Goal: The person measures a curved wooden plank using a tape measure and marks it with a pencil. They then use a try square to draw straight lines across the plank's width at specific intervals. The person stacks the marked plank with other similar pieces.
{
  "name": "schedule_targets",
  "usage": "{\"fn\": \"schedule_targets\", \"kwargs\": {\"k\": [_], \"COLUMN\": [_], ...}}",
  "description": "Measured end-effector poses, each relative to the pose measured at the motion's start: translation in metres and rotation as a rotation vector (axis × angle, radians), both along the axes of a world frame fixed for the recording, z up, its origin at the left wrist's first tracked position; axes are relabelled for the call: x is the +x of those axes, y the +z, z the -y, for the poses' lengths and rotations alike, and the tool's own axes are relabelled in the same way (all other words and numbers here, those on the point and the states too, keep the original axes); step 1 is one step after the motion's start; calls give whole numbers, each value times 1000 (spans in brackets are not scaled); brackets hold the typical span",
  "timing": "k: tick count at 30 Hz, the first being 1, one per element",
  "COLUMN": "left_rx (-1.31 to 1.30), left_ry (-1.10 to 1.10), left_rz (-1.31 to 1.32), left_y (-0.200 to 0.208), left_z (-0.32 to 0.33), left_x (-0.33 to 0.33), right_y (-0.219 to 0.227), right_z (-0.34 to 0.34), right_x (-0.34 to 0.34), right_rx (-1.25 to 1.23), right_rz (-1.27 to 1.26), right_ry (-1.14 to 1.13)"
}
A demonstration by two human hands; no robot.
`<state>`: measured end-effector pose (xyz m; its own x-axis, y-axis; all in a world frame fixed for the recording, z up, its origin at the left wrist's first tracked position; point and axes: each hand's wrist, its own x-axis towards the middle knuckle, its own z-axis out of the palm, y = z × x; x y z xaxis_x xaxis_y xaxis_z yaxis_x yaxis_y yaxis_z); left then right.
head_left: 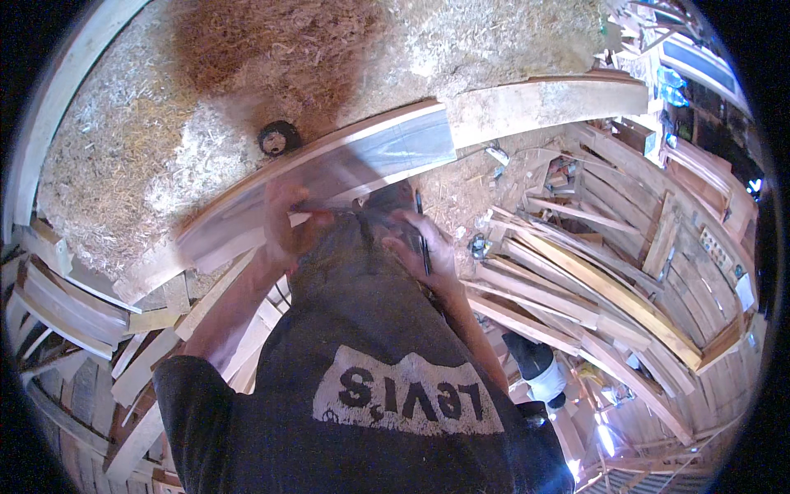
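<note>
My right hand [428,249] is at the front of my dark shirt, near its lower hem. Its fingers are bent round a slim black pen-like stick [422,235] that stands roughly upright. My left hand [292,221] is on the other side of the hem, smeared by motion. A thin dark streak shows at its fingers, too blurred to name. Just beyond both hands, a smooth grey-faced board [403,146] lies along the near edge of the sawdust-covered bench. A small black round thing with a pale hub [278,138] rests beside the board, on the sawdust.
Sawdust and shavings [485,37] cover the bench top [543,107]. Long timber strips [568,284] are stacked at the right, near a wooden plank wall [691,288]. Curved wooden pieces [70,309] are piled at the left. Another person [535,366] is at the lower right.
</note>
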<state>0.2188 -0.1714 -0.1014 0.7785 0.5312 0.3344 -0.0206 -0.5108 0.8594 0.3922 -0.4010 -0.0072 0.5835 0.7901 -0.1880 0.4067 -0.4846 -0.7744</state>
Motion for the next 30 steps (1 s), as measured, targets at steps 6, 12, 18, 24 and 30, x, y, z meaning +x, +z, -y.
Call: {"fn": "schedule_targets", "kwargs": {"k": [6,12,18,24,30], "left_rx": [197,387,400,440,-237], "left_ry": [-29,62,-17,205,1299], "left_rz": [-350,-783,-551,-784,-1400], "left_y": [30,17,14,25,-46], "left_z": [-11,4,75,91,88], "left_x": [-11,-19,82,66,-210], "right_y": [25,51,54,75,58], "right_z": [36,86,95,58,9], "right_x": [33,128,233,284,288], "right_rx": [140,144,223,211,117], "right_rz": [33,167,47,121,285], "right_ry": [-14,-343,-397,-60,481]}}
